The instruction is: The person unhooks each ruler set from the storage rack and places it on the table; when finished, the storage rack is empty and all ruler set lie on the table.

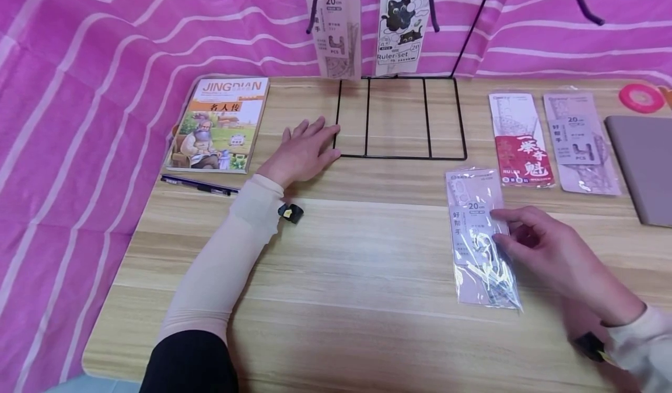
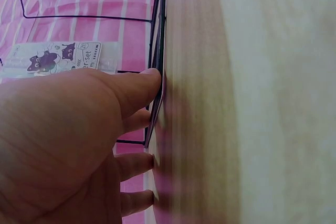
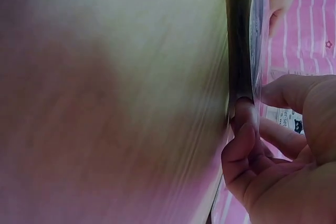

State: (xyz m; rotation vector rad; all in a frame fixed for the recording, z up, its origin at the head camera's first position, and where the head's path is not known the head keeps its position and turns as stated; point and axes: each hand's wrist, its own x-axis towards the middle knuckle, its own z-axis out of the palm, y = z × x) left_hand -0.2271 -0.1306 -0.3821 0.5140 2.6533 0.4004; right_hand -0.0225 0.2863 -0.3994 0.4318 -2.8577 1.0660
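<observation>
My right hand (image 1: 559, 253) pinches the right edge of a clear-wrapped ruler set (image 1: 475, 235) marked 20 cm. In the right wrist view, the thumb and fingers of that hand (image 3: 278, 150) grip the packet's edge (image 3: 245, 40), with fingers beneath it. My left hand (image 1: 303, 151) rests with fingers spread at the left front corner of a black wire rack (image 1: 396, 157). In the left wrist view the thumb of this hand (image 2: 79, 124) lies against the rack's wire (image 2: 157, 85). Two more packs, a plain ruler set (image 1: 343, 37) and a black-cat ruler set (image 1: 400, 28), hang above the rack's base.
To the left lie a book (image 1: 220, 125) and dark pens (image 1: 199, 185). At the right are a red-and-white ruler pack (image 1: 522, 142), another ruler set (image 1: 581, 145), a grey-brown notebook (image 1: 646, 165) and a pink ring-shaped item (image 1: 641, 98). A pink striped cloth (image 1: 184, 37) stands behind.
</observation>
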